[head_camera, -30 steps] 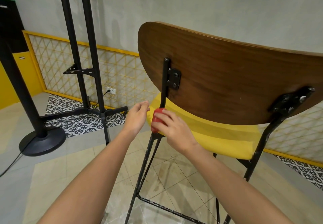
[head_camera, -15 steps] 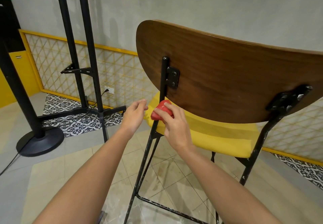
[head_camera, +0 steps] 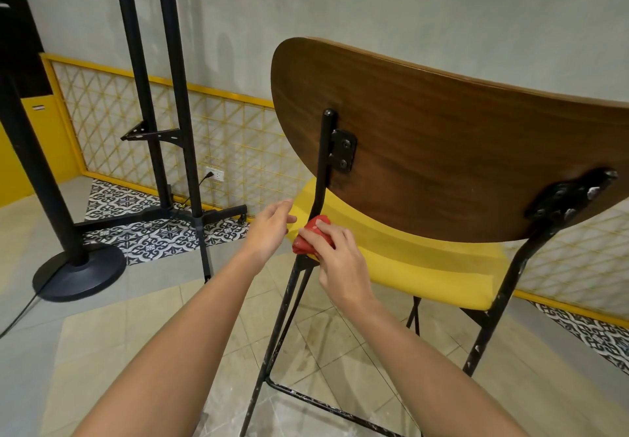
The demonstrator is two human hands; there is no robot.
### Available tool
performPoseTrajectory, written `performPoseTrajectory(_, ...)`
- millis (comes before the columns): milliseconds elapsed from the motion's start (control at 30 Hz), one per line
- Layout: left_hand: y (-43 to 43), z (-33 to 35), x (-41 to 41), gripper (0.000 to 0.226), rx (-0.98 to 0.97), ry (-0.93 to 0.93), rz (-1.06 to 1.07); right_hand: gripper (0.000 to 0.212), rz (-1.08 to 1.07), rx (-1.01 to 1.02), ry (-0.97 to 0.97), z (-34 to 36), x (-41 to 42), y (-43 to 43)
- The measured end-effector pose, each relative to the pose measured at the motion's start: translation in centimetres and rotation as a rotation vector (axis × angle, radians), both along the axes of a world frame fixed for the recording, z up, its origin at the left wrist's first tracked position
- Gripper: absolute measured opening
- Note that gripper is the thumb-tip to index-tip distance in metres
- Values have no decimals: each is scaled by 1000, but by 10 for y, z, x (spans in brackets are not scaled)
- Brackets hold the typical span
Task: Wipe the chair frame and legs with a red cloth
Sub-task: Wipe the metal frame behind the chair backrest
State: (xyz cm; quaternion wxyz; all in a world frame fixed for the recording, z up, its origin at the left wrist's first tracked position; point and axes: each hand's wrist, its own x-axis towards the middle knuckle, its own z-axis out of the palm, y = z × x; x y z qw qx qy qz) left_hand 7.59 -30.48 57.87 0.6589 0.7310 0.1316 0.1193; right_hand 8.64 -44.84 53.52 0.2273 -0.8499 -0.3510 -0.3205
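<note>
Chair (head_camera: 442, 150) seen from behind: brown wooden backrest, yellow seat (head_camera: 408, 266), black metal frame with chipped paint. The right hand (head_camera: 340, 263), at 7 o'clock of the backrest, curls its fingers round the bunched red cloth (head_camera: 304, 241) and presses it on the left rear upright (head_camera: 323, 171), where that tube meets the seat. The left hand (head_camera: 269, 229), at 9 o'clock of the cloth, is relaxed, fingers nearly straight, and holds nothing. Whether its tips touch the seat edge cannot be told.

Risks: no hand braces the chair, so a hard stroke down the leg (head_camera: 275, 334) may slide or tip it on smooth tile; the cloth may also snag on the bracket (head_camera: 343, 150) at 12 o'clock.

Surface and room: glossy beige floor (head_camera: 102, 351) with a patterned border, grey wall (head_camera: 374, 10) over a yellow lattice panel, and black stands (head_camera: 180, 96) at 10 o'clock.
</note>
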Motion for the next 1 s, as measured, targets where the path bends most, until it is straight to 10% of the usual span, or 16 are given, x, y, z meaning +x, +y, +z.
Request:
performPoseTrajectory(167, 1, -9, 0, 44, 37, 26, -33, 84, 27, -18, -56, 14, 9, 11)
performPoseTrajectory(333, 3, -12, -1, 43, 32, 28, -21, 28, 65, -375, -352, 15, 11, 5)
performPoseTrajectory(600, 11, -9, -3, 46, -3, 10, 38, 36, -59, -416, -610, 76, 17, 16)
performPoseTrajectory(1000, 15, -12, -5, 41, -4, 2, 77, 12, -211, -698, -421, 71, 6, 39)
